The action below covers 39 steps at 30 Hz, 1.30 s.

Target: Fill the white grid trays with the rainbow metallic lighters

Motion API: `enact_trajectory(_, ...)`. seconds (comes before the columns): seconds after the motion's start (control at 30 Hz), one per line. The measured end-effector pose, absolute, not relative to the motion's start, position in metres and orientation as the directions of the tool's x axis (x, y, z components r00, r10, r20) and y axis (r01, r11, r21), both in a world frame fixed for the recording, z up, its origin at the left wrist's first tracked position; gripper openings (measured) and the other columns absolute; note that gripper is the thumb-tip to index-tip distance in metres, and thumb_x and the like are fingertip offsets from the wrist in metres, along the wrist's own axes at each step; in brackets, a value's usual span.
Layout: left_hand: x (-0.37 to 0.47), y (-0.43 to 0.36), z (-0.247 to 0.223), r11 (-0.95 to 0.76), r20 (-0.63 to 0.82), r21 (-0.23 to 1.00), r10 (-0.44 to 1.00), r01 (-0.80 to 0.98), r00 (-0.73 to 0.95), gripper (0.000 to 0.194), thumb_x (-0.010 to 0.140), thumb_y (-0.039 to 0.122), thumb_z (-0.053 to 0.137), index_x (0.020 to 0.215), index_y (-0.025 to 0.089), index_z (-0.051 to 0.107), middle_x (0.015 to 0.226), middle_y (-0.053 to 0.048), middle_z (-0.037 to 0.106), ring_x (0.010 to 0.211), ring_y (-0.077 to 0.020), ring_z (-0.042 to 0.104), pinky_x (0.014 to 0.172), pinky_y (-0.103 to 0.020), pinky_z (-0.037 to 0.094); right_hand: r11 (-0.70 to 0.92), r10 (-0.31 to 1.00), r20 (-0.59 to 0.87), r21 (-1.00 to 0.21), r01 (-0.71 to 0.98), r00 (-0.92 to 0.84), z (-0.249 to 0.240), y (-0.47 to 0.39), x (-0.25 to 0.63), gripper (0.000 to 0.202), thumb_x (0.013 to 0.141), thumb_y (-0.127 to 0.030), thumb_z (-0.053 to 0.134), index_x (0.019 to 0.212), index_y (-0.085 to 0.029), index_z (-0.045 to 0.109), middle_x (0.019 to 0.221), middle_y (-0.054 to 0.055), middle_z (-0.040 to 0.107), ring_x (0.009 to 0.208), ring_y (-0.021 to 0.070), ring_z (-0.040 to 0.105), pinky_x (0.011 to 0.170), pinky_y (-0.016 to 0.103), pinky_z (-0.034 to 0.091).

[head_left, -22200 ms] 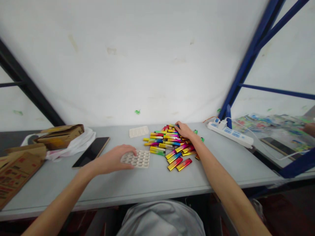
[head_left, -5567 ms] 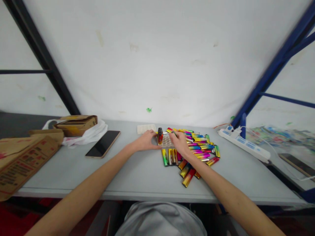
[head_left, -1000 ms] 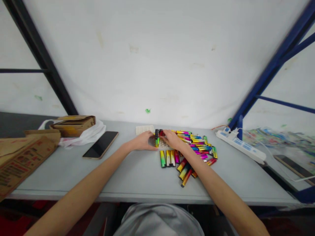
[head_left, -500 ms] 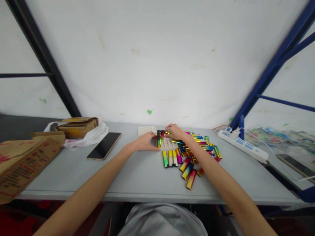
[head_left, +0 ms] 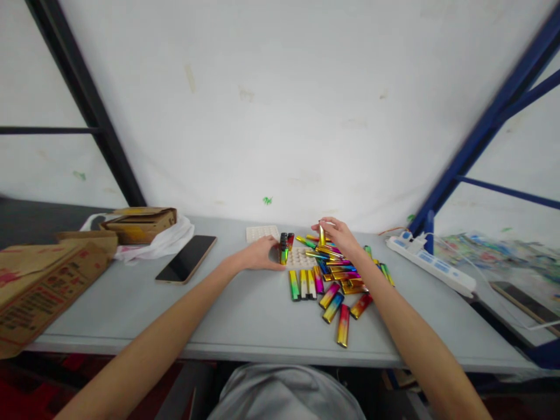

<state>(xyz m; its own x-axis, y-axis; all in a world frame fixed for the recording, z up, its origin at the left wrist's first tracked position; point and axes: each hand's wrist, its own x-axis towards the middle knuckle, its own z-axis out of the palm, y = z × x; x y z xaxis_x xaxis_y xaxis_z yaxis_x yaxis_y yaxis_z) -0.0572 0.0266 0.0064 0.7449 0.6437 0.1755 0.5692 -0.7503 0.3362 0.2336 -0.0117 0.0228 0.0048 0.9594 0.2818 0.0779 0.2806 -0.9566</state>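
Observation:
My left hand [head_left: 260, 254] curves around a short row of upright lighters [head_left: 284, 249] with black tops, its thumb at the near end and its fingers at the far end. These stand at the left side of a pale tray [head_left: 300, 256] with rows of small hollows. A dark red lighter [head_left: 290, 240] is upright beside them. Raised over the back of the pile, my right hand [head_left: 339, 233] pinches a gold lighter [head_left: 322, 234], held roughly upright. Below it lies a heap of shiny multicoloured lighters [head_left: 343, 269]. Several more lighters [head_left: 304, 284] lie side by side in front of the tray.
Another pale tray [head_left: 261, 233] lies behind my left hand. To the left are a black phone [head_left: 186, 259], a white plastic bag [head_left: 180, 236] and cardboard boxes [head_left: 56, 286]. A white power strip [head_left: 431, 263] with cables runs along the right, near a blue metal frame [head_left: 464, 143].
My right hand has moved right from the tray to above the pile and now has a gold lighter. Some loose lighters at the front have shifted. My left hand stays at the upright row.

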Motion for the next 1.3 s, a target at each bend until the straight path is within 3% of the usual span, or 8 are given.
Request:
enact_trajectory(0.13, -0.058, 0.028, 0.005, -0.759, 0.172, 0.323, 0.635, 0.566, 0.753, 0.078, 0.070, 0.068, 0.073, 0.119, 0.008, 0.067, 0.120, -0.017, 0.067, 0.109, -0.0340, 0.064, 0.097, -0.038, 0.050, 0.269, 0.962, 0.273, -0.957, -0.112, -0.021, 0.025, -0.031, 0.216, 0.041, 0.082, -0.059, 0.072, 0.098, -0.028, 0.052, 0.073, -0.008, 0.058, 0.057, 0.0097, 0.054, 0.062, 0.025, 0.050)
enact_trajectory(0.27, -0.057, 0.026, 0.007, -0.756, 0.188, 0.337, 0.638, 0.561, 0.747, 0.073, 0.070, 0.066, 0.074, 0.117, 0.012, 0.067, 0.120, -0.016, 0.069, 0.109, -0.0339, 0.064, 0.096, -0.038, 0.051, 0.232, 0.965, 0.227, -0.972, 0.028, -0.132, 0.022, -0.042, 0.195, 0.038, 0.091, -0.063, 0.058, 0.104, -0.030, 0.046, 0.074, -0.008, 0.053, 0.045, 0.0065, 0.029, 0.040, 0.018, 0.022)
enact_trajectory(0.43, -0.057, 0.024, 0.008, -0.768, 0.214, 0.356, 0.621, 0.532, 0.754, 0.069, 0.071, 0.064, 0.075, 0.117, 0.013, 0.067, 0.118, -0.014, 0.070, 0.108, -0.0330, 0.065, 0.096, -0.039, 0.051, 0.304, 0.951, 0.275, -0.915, 0.264, -0.140, 0.014, -0.044, 0.175, 0.038, 0.095, -0.064, 0.047, 0.100, -0.027, 0.047, 0.058, -0.010, 0.038, 0.047, 0.0108, 0.031, 0.044, 0.022, 0.024)
enact_trajectory(0.5, -0.057, 0.025, 0.007, -0.771, 0.222, 0.355, 0.619, 0.529, 0.753, 0.071, 0.070, 0.065, 0.075, 0.118, 0.013, 0.066, 0.119, -0.014, 0.069, 0.108, -0.0333, 0.064, 0.097, -0.039, 0.051, 0.360, 0.930, 0.356, -0.842, 0.403, -0.087, 0.011, -0.043, 0.171, 0.041, 0.094, -0.063, 0.049, 0.083, -0.023, 0.049, 0.058, -0.008, 0.035, 0.052, 0.0110, 0.033, 0.048, 0.024, 0.025)
enact_trajectory(0.6, -0.057, 0.026, 0.005, -0.772, 0.232, 0.362, 0.617, 0.522, 0.752, 0.071, 0.070, 0.064, 0.076, 0.118, 0.014, 0.066, 0.119, -0.014, 0.069, 0.109, -0.0331, 0.065, 0.097, -0.039, 0.051, 0.384, 0.898, 0.440, -0.744, 0.547, -0.031, 0.010, -0.046, 0.166, 0.053, 0.092, -0.063, 0.051, 0.062, -0.022, 0.037, 0.058, -0.006, 0.031, 0.056, 0.0104, 0.031, 0.052, 0.026, 0.024)
enact_trajectory(0.8, -0.057, 0.025, 0.006, -0.777, 0.247, 0.362, 0.613, 0.516, 0.750, 0.067, 0.069, 0.062, 0.078, 0.115, 0.014, 0.068, 0.116, -0.013, 0.071, 0.105, -0.0324, 0.066, 0.094, -0.038, 0.052, 0.437, 0.866, 0.494, -0.678, 0.591, -0.075, 0.016, -0.056, 0.161, 0.055, 0.094, -0.062, 0.047, 0.059, -0.022, 0.032, 0.058, -0.006, 0.029, 0.056, 0.0099, 0.030, 0.055, 0.027, 0.022)
enact_trajectory(1.1, -0.056, 0.024, 0.006, -0.776, 0.253, 0.348, 0.617, 0.525, 0.745, 0.066, 0.068, 0.062, 0.078, 0.112, 0.015, 0.068, 0.114, -0.013, 0.071, 0.101, -0.0321, 0.066, 0.093, -0.039, 0.052, 0.407, 0.865, 0.501, -0.673, 0.617, -0.024, 0.006, -0.050, 0.158, 0.040, 0.085, -0.045, 0.046, 0.054, -0.023, 0.032, 0.052, -0.005, 0.033, 0.051, 0.0098, 0.031, 0.053, 0.027, 0.023)
enact_trajectory(1.3, -0.056, 0.023, 0.008, -0.768, 0.246, 0.351, 0.627, 0.535, 0.739, 0.064, 0.069, 0.061, 0.077, 0.112, 0.015, 0.069, 0.113, -0.012, 0.071, 0.102, -0.0317, 0.066, 0.093, -0.038, 0.052, 0.394, 0.848, 0.530, -0.642, 0.657, 0.010, 0.004, -0.047, 0.159, 0.046, 0.092, -0.051, 0.048, 0.059, -0.022, 0.034, 0.054, -0.006, 0.035, 0.054, 0.0106, 0.033, 0.055, 0.027, 0.025)
